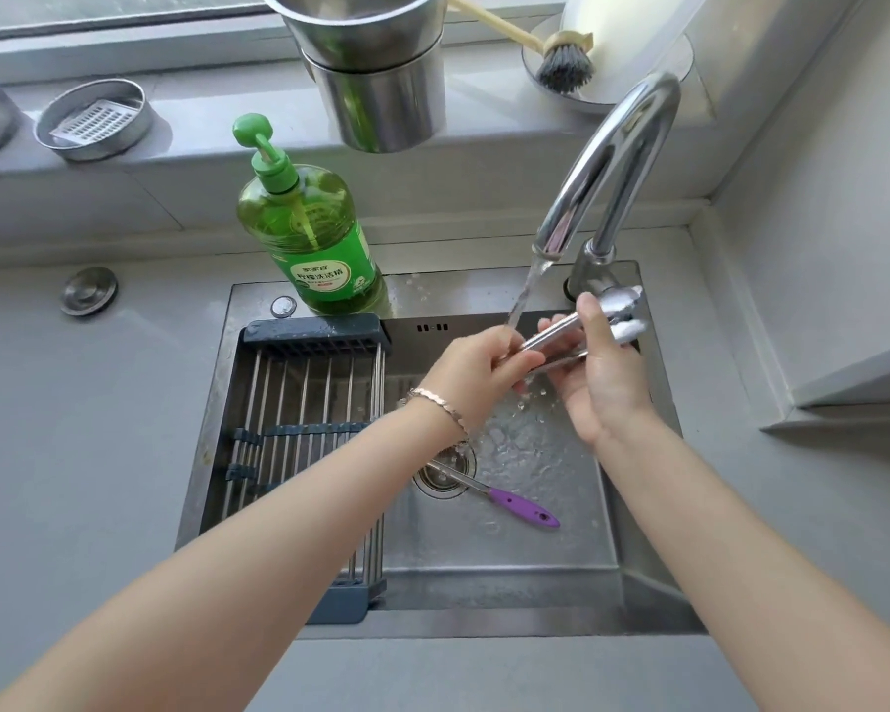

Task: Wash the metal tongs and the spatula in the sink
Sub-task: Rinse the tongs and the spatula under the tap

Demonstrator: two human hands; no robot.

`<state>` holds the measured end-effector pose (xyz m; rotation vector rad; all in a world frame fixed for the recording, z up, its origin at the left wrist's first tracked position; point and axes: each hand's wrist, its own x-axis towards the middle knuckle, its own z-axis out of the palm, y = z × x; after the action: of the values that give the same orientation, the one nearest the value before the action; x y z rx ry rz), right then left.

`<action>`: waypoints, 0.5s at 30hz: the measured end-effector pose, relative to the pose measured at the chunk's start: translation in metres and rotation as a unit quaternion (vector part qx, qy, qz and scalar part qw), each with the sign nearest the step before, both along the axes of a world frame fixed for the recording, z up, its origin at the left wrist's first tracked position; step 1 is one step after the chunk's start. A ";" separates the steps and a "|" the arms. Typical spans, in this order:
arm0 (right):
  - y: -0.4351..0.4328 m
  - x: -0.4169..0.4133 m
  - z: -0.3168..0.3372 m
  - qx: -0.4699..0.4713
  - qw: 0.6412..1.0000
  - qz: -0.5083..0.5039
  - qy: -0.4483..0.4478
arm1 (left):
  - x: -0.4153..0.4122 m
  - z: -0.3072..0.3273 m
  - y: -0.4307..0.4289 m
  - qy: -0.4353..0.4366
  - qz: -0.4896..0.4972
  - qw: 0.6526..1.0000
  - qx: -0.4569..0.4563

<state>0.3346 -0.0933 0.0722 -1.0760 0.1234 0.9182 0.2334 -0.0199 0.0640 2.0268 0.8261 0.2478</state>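
The left hand (pixel 476 370) is curled tight round one end of the metal tongs (pixel 561 337). The right hand (pixel 599 372) wraps round the middle of the tongs, thumb on top, fingers underneath. So both hands grip the tongs w/ the tongs running between them, up & to the right. The white tips (pixel 629 313) stick out past the right hand, near the base of the tap (pixel 610 167). There is a bracelet (pixel 440 403) on the left wrist.

Water (pixel 527 290) runs from the tap & lands on the tongs right by the left hand's fingers. It splashes down into the sink (pixel 509 557) under the hands.

The spatula (pixel 499 495) lies at the bottom of the sink, below the left wrist & well apart from both hands. Its purple handle points to the right. Its other end goes over the drain (pixel 445 477) & under the left arm, so I can't see that part.

A rack (pixel 299 403) w/ metal bars sits over the left side of the sink. A green soap bottle (pixel 307 223) w/ a pump stands on the back edge of the sink, left of the tap. Up on the ledge by the window are a round metal dish (pixel 93 118), a tall metal cup (pixel 376 69) & a brush (pixel 561 56) w/ a wood handle. The grey desk (pixel 73 454) goes all round the sink.
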 end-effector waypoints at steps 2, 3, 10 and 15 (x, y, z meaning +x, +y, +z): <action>-0.005 -0.004 -0.013 -0.025 0.996 0.039 0.078 | -0.010 0.000 0.000 0.049 -0.032 0.998 0.024; -0.007 -0.007 -0.022 -0.040 0.990 0.062 0.123 | -0.015 -0.001 -0.001 0.082 -0.032 0.996 0.017; -0.031 -0.040 -0.114 -0.172 0.926 0.121 0.312 | -0.064 -0.046 -0.013 0.254 0.118 0.953 -0.117; -0.053 -0.047 -0.180 -0.440 0.846 0.296 0.061 | -0.080 -0.084 -0.026 0.301 0.178 0.921 -0.169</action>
<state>0.2879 -0.1458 -0.1076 -1.9748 0.3548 1.5591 0.1534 -0.0456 -0.0200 1.6179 1.5116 -0.3252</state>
